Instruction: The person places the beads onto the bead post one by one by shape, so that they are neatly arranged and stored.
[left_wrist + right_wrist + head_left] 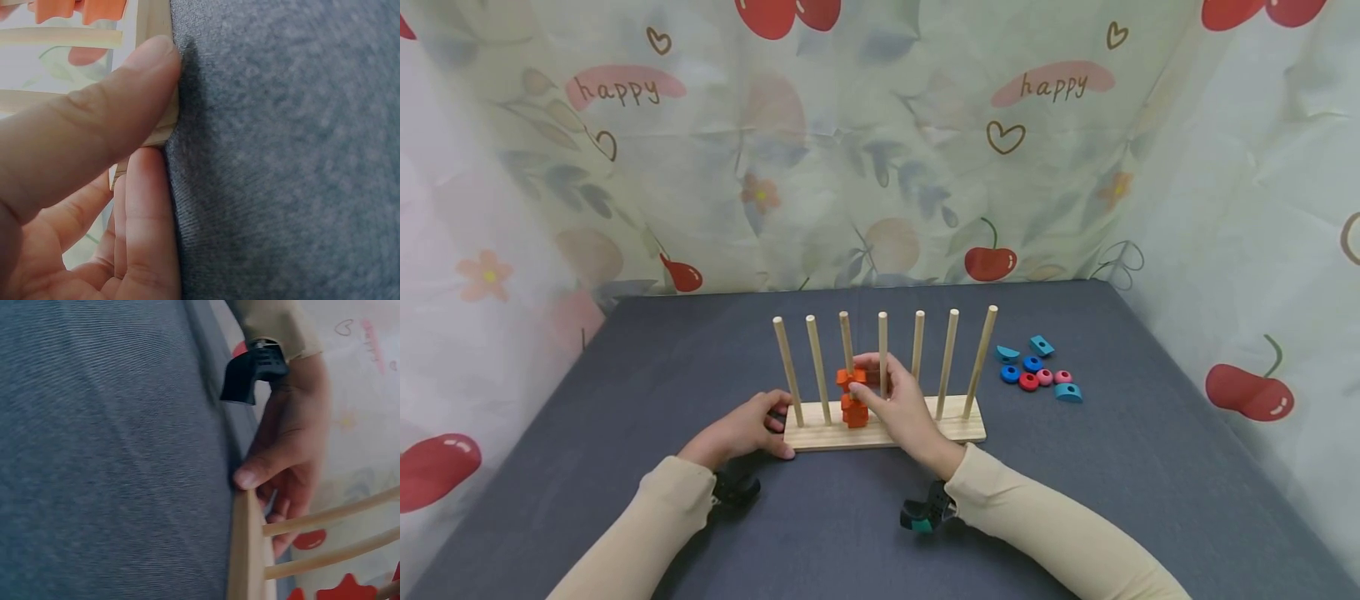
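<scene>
A wooden peg board (887,435) with a row of several upright pegs lies across the table. My left hand (745,429) holds its left end, thumb on the front corner; the left wrist view shows the fingers (147,212) against the end. At the third peg from the left, my right hand (906,410) pinches an orange star-shaped bead (850,379) threaded partway down. Below it, more orange beading (854,413) sits on the same peg near the base. The right fingers are partly hidden behind the bead and the fourth peg (883,354).
Right of the board lie loose pieces: blue rings (1032,364), a red ring (1028,382), pink beads (1044,377) and teal blocks (1067,392). Dark grey cloth (1112,483) covers the table. A printed curtain (850,167) stands behind and at both sides.
</scene>
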Action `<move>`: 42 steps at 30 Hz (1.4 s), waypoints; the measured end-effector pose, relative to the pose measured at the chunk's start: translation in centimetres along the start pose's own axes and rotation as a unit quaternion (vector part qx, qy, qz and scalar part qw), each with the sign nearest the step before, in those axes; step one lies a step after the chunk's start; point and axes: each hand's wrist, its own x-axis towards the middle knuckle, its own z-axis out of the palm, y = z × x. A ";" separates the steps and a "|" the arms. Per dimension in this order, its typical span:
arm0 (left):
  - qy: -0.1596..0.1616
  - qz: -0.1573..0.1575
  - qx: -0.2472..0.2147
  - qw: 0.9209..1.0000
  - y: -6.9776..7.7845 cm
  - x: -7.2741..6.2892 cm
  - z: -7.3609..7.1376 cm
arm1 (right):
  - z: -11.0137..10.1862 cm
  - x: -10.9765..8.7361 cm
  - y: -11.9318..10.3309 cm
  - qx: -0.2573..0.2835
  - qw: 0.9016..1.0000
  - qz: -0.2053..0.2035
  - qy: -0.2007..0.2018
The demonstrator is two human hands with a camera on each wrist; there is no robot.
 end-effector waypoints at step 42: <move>0.002 -0.003 0.005 1.000 0.1 -0.2 0.0 | -2.1 -4.3 2.2 -0.128 0.976 0.120 -0.127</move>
